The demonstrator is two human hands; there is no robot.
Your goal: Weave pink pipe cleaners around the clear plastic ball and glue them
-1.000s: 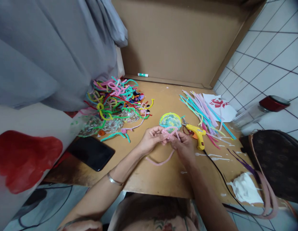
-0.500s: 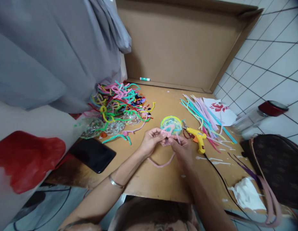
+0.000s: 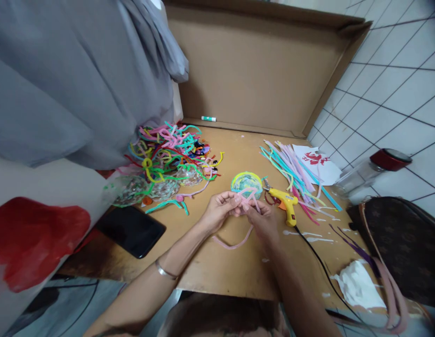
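My left hand (image 3: 220, 210) and my right hand (image 3: 262, 219) meet over the wooden table (image 3: 217, 262), both pinched on a pink pipe cleaner (image 3: 235, 242). Its upper part is bent into a loop between my fingertips, and its long tail curves down onto the table below my hands. Just behind my fingers lies a round, clear dome with a yellow-green rim (image 3: 247, 181). A yellow glue gun (image 3: 286, 204) rests on the table right of my right hand, its black cord trailing toward me.
A tangled heap of coloured pipe cleaners (image 3: 168, 150) and clear domes sits at left, and straight ones (image 3: 294, 171) lie at right. A black phone (image 3: 130, 230), a red-lidded jar (image 3: 372, 173), a brown bag (image 3: 403, 238), white tissue (image 3: 358, 284) and a cardboard backboard (image 3: 259, 70) surround the table.
My hands have stayed together on the pink pipe cleaner, working its loop slightly. The view has tilted a little; nothing else has moved.
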